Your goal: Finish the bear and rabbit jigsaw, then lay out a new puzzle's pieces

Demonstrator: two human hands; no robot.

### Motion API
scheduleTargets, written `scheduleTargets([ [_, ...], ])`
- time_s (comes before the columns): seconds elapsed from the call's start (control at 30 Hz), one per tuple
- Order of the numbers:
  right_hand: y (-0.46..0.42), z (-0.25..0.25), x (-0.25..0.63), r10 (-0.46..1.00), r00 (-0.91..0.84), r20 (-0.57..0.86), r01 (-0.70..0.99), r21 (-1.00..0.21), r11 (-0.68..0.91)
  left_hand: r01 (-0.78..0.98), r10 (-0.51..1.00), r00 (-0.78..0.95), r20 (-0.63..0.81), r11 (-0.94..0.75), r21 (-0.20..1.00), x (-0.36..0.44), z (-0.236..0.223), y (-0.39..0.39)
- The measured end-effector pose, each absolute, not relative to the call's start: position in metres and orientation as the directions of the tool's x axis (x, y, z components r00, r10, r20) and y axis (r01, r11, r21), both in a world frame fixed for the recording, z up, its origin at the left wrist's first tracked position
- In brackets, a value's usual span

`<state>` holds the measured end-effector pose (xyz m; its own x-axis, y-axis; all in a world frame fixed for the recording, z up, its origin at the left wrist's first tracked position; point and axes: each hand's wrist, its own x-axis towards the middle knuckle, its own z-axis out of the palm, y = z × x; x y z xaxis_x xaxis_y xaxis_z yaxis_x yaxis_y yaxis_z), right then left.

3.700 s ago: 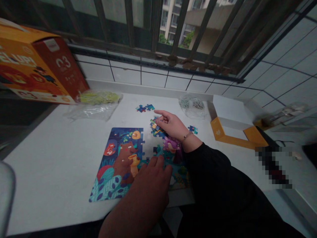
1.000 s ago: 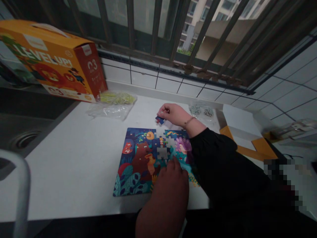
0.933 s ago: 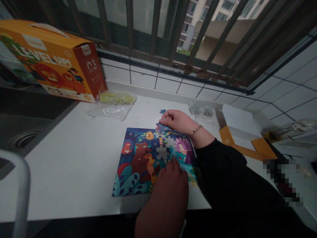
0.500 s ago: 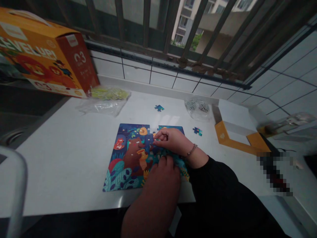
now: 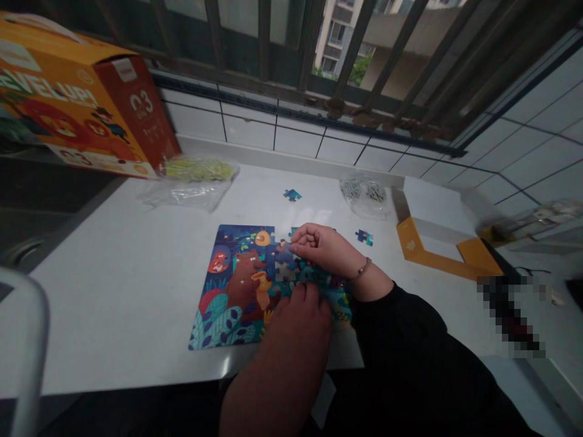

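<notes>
The flat, colourful cardboard jigsaw puzzle (image 5: 237, 285) has a printed, faintly satin face. It lies on a smooth white table (image 5: 113, 291) with a dull sheen and a glossier front edge. The orange cardboard box (image 5: 82, 103) looks matt, with printed paper sides. Two clear plastic bags (image 5: 191, 182) are thin, crinkled and shiny. Behind them, glazed white wall tiles (image 5: 296, 139) gleam, and the dark metal window bars (image 5: 310, 42) look rough and rusted at the foot.

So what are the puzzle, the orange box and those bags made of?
Puzzle: probably printed cardboard, with flat interlocking pieces and a slight sheen. Orange box: printed cardboard, with folded edges and a flap. Bags: thin clear plastic, crinkled and see-through.
</notes>
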<state>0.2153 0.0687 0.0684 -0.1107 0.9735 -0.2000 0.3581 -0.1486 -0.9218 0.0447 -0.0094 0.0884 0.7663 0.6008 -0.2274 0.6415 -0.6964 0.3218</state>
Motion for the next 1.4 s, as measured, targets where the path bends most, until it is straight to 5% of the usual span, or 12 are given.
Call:
scheduleTargets([
  [0.3,0.065,0.076,0.212,0.954,-0.071,-0.291,0.355,-0.901,-0.249,0.640,0.600,0.768,-0.225,-0.707,0.301,0.046,0.086,-0.010],
  [0.7,0.070,0.062,0.223,0.962,-0.182,-0.205,0.372,-0.920,-0.125,0.651,0.609,0.758,-0.232,-0.696,0.303,0.045,0.086,-0.010],
  [0.93,0.069,0.065,0.224,0.964,-0.229,-0.135,0.573,-0.820,0.021,0.649,0.610,0.760,-0.225,-0.695,0.309,0.046,0.087,-0.011],
  [1.4,0.063,0.067,0.215,0.947,-0.227,-0.226,0.355,-0.925,-0.136,0.665,0.614,0.747,-0.254,-0.688,0.291,0.049,0.085,-0.010],
])
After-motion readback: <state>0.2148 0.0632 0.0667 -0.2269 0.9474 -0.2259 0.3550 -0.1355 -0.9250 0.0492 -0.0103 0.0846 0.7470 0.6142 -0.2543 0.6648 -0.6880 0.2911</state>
